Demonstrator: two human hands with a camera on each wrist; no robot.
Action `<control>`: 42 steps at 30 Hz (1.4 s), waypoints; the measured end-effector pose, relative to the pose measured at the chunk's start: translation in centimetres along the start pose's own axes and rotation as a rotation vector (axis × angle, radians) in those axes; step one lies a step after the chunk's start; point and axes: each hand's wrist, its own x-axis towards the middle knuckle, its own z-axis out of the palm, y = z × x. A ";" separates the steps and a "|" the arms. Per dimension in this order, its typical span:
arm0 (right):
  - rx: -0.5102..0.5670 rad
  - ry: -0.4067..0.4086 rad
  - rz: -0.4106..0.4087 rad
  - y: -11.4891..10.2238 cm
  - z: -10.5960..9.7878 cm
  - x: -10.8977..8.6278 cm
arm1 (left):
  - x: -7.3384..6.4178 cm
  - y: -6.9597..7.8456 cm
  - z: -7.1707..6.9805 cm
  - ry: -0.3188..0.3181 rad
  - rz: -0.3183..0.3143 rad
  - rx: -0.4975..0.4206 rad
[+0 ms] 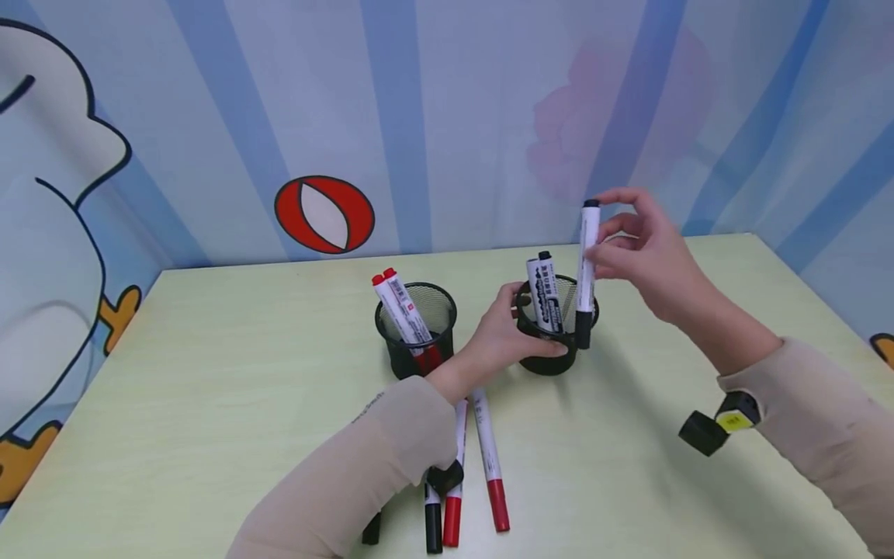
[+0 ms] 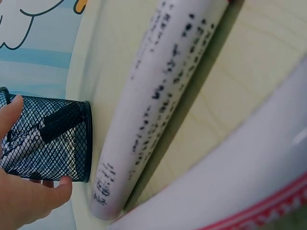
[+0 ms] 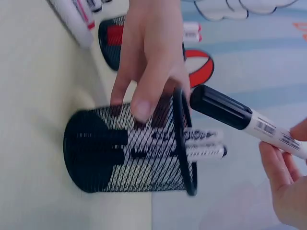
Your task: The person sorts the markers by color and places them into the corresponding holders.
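Note:
My right hand [image 1: 646,252] pinches a white marker [image 1: 587,256] with a black cap pointing down, at the right side of a black mesh pen cup's rim. In the right wrist view the marker's black cap [image 3: 218,106] is just outside the cup's opening. My left hand [image 1: 499,334] grips that mesh cup [image 1: 548,363] round its side, thumb in front. Two black-capped markers [image 1: 545,291] stand inside the cup, caps at the bottom. In the left wrist view, my left fingers [image 2: 60,191] wrap the same cup [image 2: 53,139].
A second mesh cup [image 1: 419,307] to the left holds two markers [image 1: 405,310] with red caps down. Several loose markers, among them a red-capped one [image 1: 489,450], lie on the table [image 1: 265,373] near the left forearm. Behind the table rises a patterned backdrop [image 1: 461,124].

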 end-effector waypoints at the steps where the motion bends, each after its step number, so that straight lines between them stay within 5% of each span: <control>1: 0.015 0.032 -0.009 0.1 -0.1 0.3 | 0.0 0.0 0.0 0.002 -0.002 -0.002; 7: 0.065 0.150 -0.075 1.4 -0.5 1.4 | -0.1 0.1 0.1 0.011 0.001 -0.006; 11: 0.005 0.164 -0.080 2.4 -0.7 1.6 | -0.1 0.2 0.1 0.011 0.003 -0.015; 27: -0.315 0.014 -0.131 5.2 0.2 1.0 | -0.1 0.3 0.0 0.005 0.006 -0.010; 42: -0.505 -0.065 -0.194 6.1 1.1 0.8 | 0.0 -0.2 -0.2 -0.012 0.036 -0.017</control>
